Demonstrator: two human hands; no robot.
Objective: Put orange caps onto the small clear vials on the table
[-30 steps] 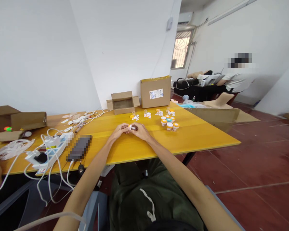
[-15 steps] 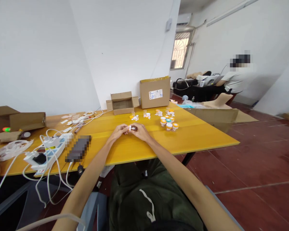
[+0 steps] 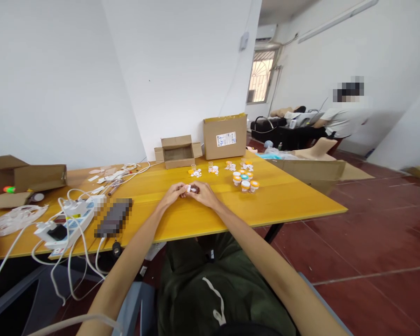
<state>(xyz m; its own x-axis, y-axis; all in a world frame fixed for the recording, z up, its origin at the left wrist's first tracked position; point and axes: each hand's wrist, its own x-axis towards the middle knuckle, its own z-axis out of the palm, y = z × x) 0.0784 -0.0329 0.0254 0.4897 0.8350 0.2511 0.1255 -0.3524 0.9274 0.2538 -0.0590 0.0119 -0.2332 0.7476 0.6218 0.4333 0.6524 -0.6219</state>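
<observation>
Above the yellow table, both hands meet at a small brown bottle with a white cap (image 3: 193,189), lying sideways between them. My left hand (image 3: 175,192) pinches the white cap end. Wrapped round the dark body is my right hand (image 3: 205,193), its fingers hiding part of the bottle. Just beyond the hands lie small white pieces (image 3: 196,173) beside little clear cups with orange parts. To the right stands a group of small jars (image 3: 245,186) with white, orange and teal lids.
A small opened carton (image 3: 178,163) and a taller taped carton (image 3: 226,137) stand at the back. On the left lie a power strip (image 3: 87,214) with white cables, a phone (image 3: 115,217) and another opened carton (image 3: 40,178). A person (image 3: 343,119) sits far right.
My hands stay on the bottle in nearly the same place, with only a slight shift of the fingers. Another person's arm at the far left edge has gone from view.
</observation>
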